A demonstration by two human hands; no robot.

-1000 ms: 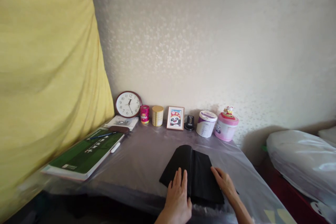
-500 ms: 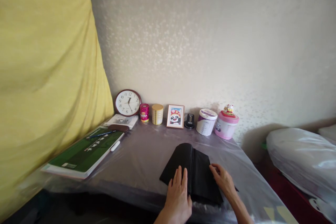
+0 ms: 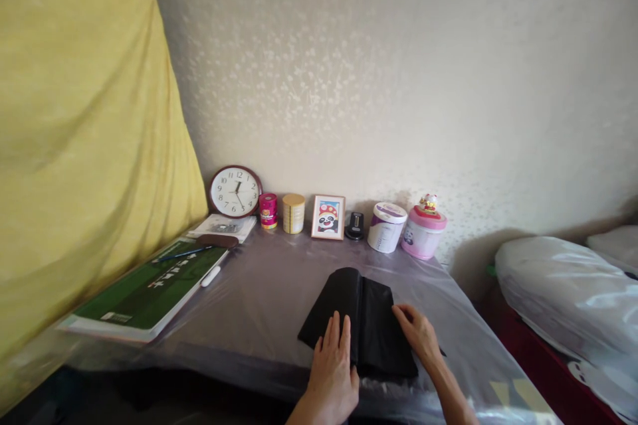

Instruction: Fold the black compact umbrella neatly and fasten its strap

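Head view: our left hand (image 3: 331, 372) lies flat, fingers extended, on the black folded sheet (image 3: 379, 325); our right hand (image 3: 419, 335) pinches its right edge between thumb and fingers. Sheet rests by the plastic-covered table (image 3: 254, 319) front; beyond, panda picture frame (image 3: 328, 217).

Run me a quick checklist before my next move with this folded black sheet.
1. Left hand on the folded black sheet: ok, its fingers lie extended on the left part.
2. Right hand at the sheet: ok, its fingertips are at the right edge.
3. Right hand's pinch closed on that edge: cannot tell from this angle.
4. Sheet smooth: not ok, a crease runs lengthwise near its middle.
5. Sheet's near end fully supported by the table: cannot tell, it lies close to the front edge.
6. Green book apart from the sheet: ok, it lies off to the left.
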